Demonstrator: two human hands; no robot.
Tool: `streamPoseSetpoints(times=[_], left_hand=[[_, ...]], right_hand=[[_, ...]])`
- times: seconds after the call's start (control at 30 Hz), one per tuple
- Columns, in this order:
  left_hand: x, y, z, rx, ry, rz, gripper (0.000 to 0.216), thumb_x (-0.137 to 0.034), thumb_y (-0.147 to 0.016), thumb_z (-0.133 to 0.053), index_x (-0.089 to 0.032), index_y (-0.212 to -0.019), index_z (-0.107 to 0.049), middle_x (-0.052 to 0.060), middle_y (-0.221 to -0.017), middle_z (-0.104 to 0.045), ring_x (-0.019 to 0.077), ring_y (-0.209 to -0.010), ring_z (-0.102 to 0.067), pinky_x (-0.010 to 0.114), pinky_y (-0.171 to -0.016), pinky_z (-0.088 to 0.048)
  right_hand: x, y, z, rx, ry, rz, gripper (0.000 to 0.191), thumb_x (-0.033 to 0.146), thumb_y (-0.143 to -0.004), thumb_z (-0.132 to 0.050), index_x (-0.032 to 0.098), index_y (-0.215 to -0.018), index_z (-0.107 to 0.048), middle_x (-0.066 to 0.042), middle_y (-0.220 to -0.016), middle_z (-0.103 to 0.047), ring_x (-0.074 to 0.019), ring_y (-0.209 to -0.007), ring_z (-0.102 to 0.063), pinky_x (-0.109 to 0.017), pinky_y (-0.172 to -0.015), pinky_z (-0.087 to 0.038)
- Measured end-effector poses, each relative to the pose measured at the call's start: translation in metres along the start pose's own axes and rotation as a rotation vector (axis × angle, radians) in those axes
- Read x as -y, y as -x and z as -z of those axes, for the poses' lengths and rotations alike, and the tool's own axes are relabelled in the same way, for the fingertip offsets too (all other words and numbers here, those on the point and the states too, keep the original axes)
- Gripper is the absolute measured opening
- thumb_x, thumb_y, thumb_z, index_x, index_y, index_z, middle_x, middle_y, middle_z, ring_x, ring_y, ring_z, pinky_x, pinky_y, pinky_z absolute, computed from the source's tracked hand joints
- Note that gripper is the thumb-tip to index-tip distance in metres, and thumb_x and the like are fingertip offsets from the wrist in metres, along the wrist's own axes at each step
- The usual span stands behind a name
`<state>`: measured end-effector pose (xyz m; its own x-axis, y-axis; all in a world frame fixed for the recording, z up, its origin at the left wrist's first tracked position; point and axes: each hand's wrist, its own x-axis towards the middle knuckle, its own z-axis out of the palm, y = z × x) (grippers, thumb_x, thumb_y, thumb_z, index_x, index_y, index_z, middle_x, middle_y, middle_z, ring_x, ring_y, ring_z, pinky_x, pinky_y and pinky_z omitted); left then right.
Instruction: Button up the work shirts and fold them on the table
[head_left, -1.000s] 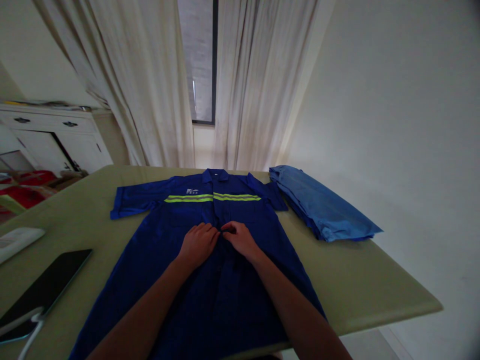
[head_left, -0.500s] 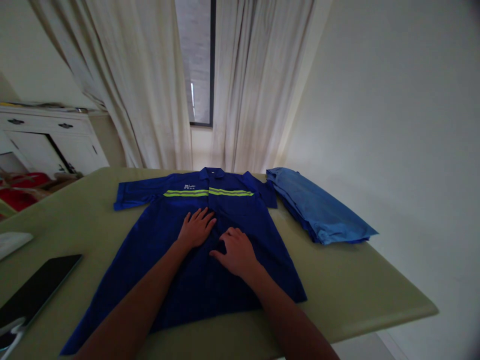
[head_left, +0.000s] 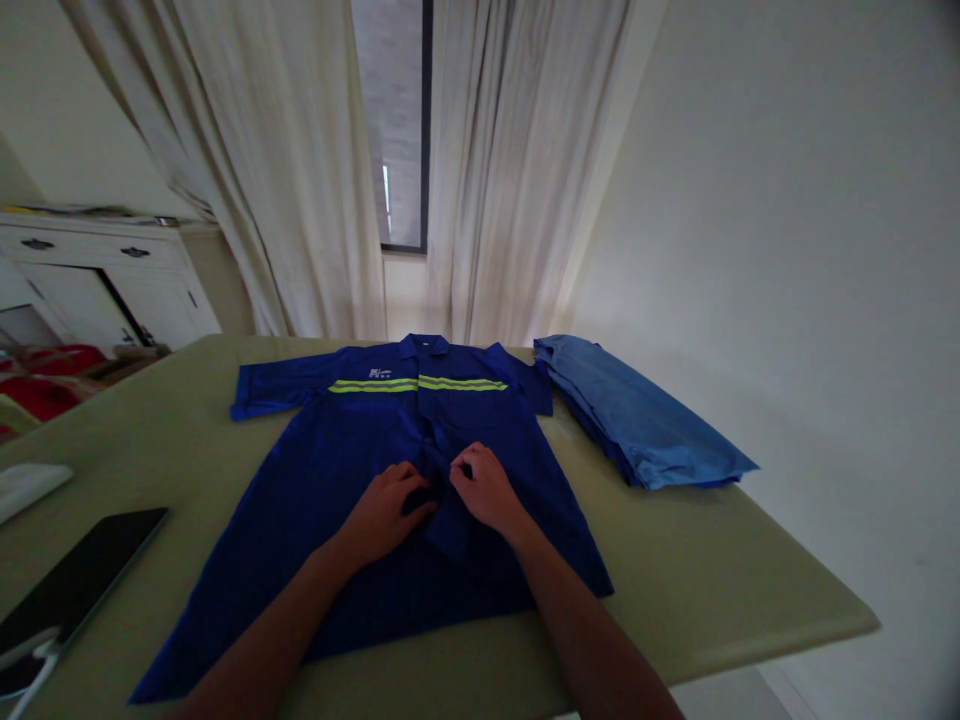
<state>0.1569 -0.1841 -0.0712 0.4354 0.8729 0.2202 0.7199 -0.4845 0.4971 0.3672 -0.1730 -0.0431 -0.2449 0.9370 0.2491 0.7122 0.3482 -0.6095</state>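
A dark blue short-sleeved work shirt point(head_left: 360, 430) lies spread front up, collar at the far side, with yellow-green reflective stripes across its chest. My right hand point(head_left: 486, 488) pinches the front placket below the stripes and lifts its edge, so a flap of cloth stands up from the shirt. Just left of it, my left hand point(head_left: 390, 505) has its fingers and thumb curled on the cloth at the same front opening. The fingertips of the left hand are partly hidden in the dark folds.
A folded stack of blue garments point(head_left: 645, 415) sits at the right of the padded table point(head_left: 675, 580). On the left lie a black phone or tablet point(head_left: 82, 570), a white cable point(head_left: 37, 660) and a white object point(head_left: 30, 488). Curtains point(head_left: 510, 180) and a white cabinet point(head_left: 97, 270) stand behind.
My left hand has drawn back toward me and curled from lying flat. The right hand has moved slightly up and right and now lifts the placket edge.
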Motion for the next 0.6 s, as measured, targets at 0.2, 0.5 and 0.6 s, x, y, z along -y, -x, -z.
streamPoseSetpoints(times=[0.2,0.5,0.6], left_hand=[[-0.002,-0.001,0.005,0.108,0.09,-0.012,0.011,-0.03,-0.09,-0.065,-0.022,-0.098,-0.067,0.004,-0.105,-0.064,0.0208,-0.095,-0.061,0.034,-0.085,-0.046],[-0.014,0.004,0.006,0.096,-0.06,-0.069,0.014,-0.022,-0.093,-0.06,-0.023,-0.107,-0.059,0.003,-0.102,-0.068,0.0206,-0.095,-0.064,0.033,-0.085,-0.044],[-0.013,0.004,0.004,0.058,-0.072,-0.044,0.023,-0.03,-0.095,-0.061,-0.026,-0.117,-0.058,0.003,-0.105,-0.071,0.0223,-0.099,-0.066,0.034,-0.087,-0.046]], right_hand=[[0.0,0.008,0.004,0.267,0.118,0.118,0.032,0.031,-0.074,-0.082,0.018,-0.1,-0.069,-0.005,-0.097,-0.068,-0.0202,-0.089,-0.061,-0.029,-0.077,-0.04],[0.008,0.007,0.005,0.194,0.075,0.107,0.008,0.024,-0.077,-0.072,0.018,-0.08,-0.066,-0.001,-0.081,-0.066,-0.0165,-0.078,-0.058,-0.027,-0.073,-0.036],[0.006,0.004,0.007,0.171,-0.126,0.07,0.005,0.015,-0.077,-0.063,0.019,-0.078,-0.067,0.002,-0.073,-0.063,-0.0131,-0.07,-0.055,-0.024,-0.066,-0.036]])
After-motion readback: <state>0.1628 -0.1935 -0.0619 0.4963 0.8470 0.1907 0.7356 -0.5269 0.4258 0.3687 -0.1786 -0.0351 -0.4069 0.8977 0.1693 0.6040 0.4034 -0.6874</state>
